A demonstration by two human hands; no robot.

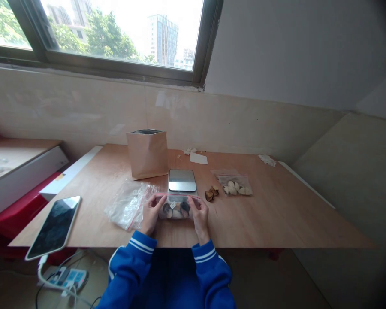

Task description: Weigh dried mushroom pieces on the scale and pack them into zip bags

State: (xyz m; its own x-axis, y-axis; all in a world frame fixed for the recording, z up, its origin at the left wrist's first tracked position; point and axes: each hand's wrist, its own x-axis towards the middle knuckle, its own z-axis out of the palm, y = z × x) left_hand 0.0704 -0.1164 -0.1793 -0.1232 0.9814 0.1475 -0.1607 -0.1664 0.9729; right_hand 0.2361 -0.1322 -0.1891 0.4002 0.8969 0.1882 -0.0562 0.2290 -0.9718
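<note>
1. Clear plastic zip bag (176,210), red-edged and filled with pale and dark dried pieces, lies at the lower middle of the frame on the light wooden tabletop (276,206). A small white label (173,205) sits on its face.
2. The left hand (152,213) and right hand (198,213) grasp that bag, one at each end, both curled over its top edge. This two-ended hold appears to keep the bag flat and its mouth taut.
3. Two blue sleeves (128,266) with white stripes run from the bottom of the frame to the hands.
4. Just above the bag sits one flat, steel-topped digital scale (182,180), close enough to be within easy reach.
5. Right of the scale lie one smaller clear zip bag (234,185) of pale pieces and one small cluster of brown dried pieces (211,193), set apart from the bags.
6. Left of the hands lies one crumpled clear plastic bag (128,205). Behind it, one brown kraft paper bag (147,153) with a foil lining stands upright, its stiff base holding it open.
7. One black smartphone (54,227) lies at the lower left, face up, near the tabletop's edge.
</note>
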